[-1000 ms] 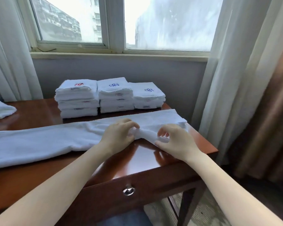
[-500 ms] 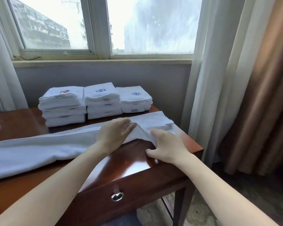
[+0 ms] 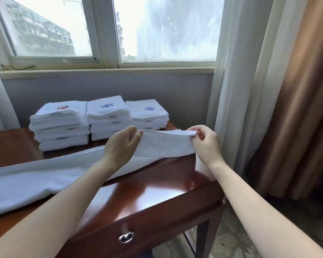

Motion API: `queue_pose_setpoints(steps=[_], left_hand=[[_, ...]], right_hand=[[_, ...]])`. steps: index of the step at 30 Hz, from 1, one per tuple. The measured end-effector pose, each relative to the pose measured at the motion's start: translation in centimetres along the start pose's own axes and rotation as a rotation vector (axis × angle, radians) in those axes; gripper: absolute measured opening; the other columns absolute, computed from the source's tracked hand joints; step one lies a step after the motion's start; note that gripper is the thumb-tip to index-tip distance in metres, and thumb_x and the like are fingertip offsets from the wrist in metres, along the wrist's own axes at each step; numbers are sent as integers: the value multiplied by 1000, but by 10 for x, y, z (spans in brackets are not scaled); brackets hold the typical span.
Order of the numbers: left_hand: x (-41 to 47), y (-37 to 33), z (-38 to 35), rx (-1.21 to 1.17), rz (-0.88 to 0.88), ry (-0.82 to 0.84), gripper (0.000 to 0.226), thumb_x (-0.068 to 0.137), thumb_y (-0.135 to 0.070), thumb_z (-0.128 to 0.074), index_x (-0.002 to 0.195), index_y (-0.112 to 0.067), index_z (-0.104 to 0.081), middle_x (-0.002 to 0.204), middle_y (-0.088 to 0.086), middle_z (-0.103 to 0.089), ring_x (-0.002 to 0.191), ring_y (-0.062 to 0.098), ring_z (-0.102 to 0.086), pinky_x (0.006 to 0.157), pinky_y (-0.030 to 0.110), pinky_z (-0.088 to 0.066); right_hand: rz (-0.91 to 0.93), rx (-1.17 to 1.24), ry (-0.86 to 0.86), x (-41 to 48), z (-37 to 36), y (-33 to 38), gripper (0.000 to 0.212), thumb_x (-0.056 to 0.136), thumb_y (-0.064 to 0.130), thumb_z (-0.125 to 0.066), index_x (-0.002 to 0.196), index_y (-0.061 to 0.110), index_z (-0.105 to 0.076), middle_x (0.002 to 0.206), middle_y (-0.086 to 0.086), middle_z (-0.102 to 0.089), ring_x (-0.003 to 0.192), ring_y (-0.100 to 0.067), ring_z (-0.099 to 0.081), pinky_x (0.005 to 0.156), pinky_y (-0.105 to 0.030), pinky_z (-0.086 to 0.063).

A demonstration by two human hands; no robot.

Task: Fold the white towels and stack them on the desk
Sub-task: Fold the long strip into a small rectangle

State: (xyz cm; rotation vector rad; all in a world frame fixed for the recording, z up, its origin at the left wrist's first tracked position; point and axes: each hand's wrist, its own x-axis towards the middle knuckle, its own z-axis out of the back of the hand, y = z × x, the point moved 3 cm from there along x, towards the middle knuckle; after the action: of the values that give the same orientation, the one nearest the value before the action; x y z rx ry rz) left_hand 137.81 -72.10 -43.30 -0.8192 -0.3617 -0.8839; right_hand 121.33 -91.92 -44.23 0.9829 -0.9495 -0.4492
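Note:
A long white towel (image 3: 45, 179) lies folded lengthwise across the dark wooden desk (image 3: 157, 194). Its right end is lifted off the desk top. My left hand (image 3: 120, 146) pinches one corner of that raised end, and my right hand (image 3: 205, 144) pinches the other corner at the desk's right edge. At the back of the desk stand three stacks of folded white towels (image 3: 104, 120), side by side, with small red or blue emblems on top.
A window and grey wall run behind the desk. White sheer curtain (image 3: 237, 90) and a brown drape (image 3: 296, 108) hang close to the desk's right edge. A drawer with a metal ring pull (image 3: 126, 237) faces me.
Both hands have taken hold of the towel's right end and raised it off the desk. Earlier they lay on it at desk level.

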Motion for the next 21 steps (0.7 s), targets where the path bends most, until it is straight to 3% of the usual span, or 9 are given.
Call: queue_pose_setpoints(steps=[5, 8, 14, 17, 21], left_hand=[[19, 7, -8, 29, -53, 23, 44, 101, -44, -44, 70, -13, -43, 57, -4, -42, 52, 15, -39, 51, 32, -30], [32, 15, -16, 67, -66, 18, 43, 100, -45, -44, 68, -17, -41, 56, -3, -41, 52, 14, -41, 49, 31, -27], [49, 37, -48, 223, -71, 148, 36, 100, -47, -46, 77, -21, -54, 64, -6, -53, 64, 19, -53, 54, 32, -35], [50, 49, -65, 273, -19, 201, 32, 99, -48, -47, 84, -23, -59, 78, -6, -64, 78, 22, -61, 61, 33, -40], [54, 59, -73, 297, 12, 205, 28, 96, -50, -50, 87, -27, -62, 86, -5, -70, 85, 21, -64, 61, 31, -33]], right_hand=[[61, -24, -73, 26, -7, -7, 14, 101, 25, -52, 94, 27, -64, 76, 7, -65, 71, -11, -58, 67, -30, -45], [69, -171, -83, 48, -14, -11, 19, 101, 32, -47, 96, 25, -64, 73, 5, -65, 73, -21, -59, 65, -34, -43], [22, -724, 69, 78, -29, -47, 25, 103, 31, -37, 95, 21, -59, 83, 0, -63, 76, -26, -52, 61, -33, -35], [18, -843, 109, 82, -36, -62, 29, 104, 32, -32, 95, 21, -57, 86, -4, -66, 72, -27, -49, 60, -33, -35], [-11, -973, 170, 87, -45, -74, 26, 105, 26, -29, 91, 21, -49, 89, -5, -67, 71, -28, -52, 58, -31, -35]])
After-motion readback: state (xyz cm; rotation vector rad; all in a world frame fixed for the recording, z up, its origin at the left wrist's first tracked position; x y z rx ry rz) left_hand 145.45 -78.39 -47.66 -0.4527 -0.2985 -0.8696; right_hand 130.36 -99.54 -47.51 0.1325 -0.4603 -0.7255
